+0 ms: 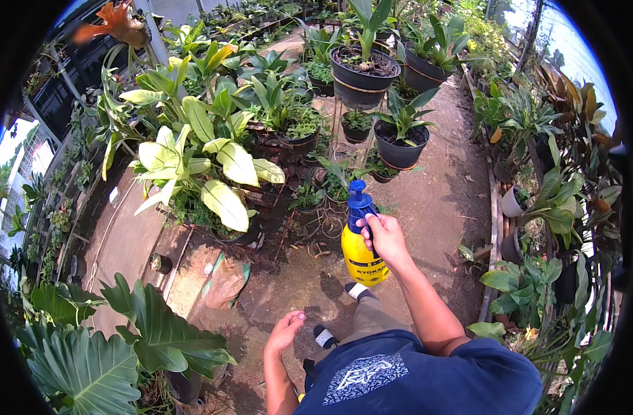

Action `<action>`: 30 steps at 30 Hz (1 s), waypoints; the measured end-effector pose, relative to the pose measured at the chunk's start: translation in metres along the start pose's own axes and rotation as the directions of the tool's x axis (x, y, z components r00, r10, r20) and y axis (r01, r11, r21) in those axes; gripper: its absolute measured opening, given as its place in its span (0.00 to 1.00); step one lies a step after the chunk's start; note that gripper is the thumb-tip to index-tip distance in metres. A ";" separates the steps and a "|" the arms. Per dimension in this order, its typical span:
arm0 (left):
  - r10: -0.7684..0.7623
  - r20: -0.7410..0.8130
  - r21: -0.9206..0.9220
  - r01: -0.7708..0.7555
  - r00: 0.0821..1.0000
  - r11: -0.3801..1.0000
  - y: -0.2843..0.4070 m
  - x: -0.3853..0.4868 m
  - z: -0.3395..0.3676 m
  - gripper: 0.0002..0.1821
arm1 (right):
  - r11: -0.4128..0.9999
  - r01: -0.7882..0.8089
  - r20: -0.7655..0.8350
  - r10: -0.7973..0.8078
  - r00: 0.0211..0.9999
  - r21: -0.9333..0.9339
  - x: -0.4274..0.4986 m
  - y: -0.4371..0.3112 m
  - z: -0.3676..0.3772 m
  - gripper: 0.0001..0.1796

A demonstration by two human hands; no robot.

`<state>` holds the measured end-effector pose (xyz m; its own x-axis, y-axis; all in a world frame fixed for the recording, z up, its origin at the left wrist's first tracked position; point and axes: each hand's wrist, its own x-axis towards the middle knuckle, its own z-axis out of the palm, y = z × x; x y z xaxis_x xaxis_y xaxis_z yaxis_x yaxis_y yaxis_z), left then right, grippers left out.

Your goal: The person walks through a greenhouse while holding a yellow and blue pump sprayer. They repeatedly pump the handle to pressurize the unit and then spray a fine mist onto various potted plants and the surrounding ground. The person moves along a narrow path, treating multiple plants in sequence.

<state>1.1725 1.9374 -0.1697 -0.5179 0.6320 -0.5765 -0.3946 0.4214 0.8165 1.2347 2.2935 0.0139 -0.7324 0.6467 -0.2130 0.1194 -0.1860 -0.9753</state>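
My right hand [383, 236] is wrapped around the blue handle of a yellow pressure sprayer bottle [363, 257]. The bottle hangs nearly upright over the dirt path, its blue pump knob on top; printed writing shows on its side. My left hand [287, 330] is low, in front of my body, with nothing in it and its fingers loosely curled. Beyond the sprayer, a black pot with a leafy plant [401, 142] stands raised, and a larger black pot [365, 78] sits higher behind it. A broad pale-green dieffenbachia [225, 199] spreads to the left of the sprayer.
A plastic sack [227, 284] lies on the ground left of my feet. Large lobed philodendron leaves [166, 332] reach in from the lower left. Potted plants line a wooden edge [495, 228] along the right. An orange-brown staghorn fern frond [109, 25] hangs at the upper left.
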 end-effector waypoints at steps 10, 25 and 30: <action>0.057 0.177 0.255 -0.102 0.983 0.961 0.023 -0.009 0.034 0.26 | 0.995 0.100 0.022 -0.101 0.995 0.022 -0.045 0.028 0.002 0.20; -0.026 0.303 0.321 -0.076 0.953 0.944 0.031 -0.007 0.075 0.25 | 0.970 0.178 0.064 -0.169 0.983 -0.168 -0.046 0.047 -0.040 0.22; -0.057 0.260 0.308 -0.026 0.964 0.951 0.036 0.002 0.082 0.24 | 0.993 0.110 -0.063 -0.112 0.992 -0.045 -0.032 0.074 -0.053 0.22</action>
<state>1.2193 2.0067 -0.1389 -0.2795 0.7539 -0.5946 -0.1275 0.5846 0.8012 1.3030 2.2980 -0.0549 -0.6979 0.7085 -0.1053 0.0687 -0.0801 -0.9944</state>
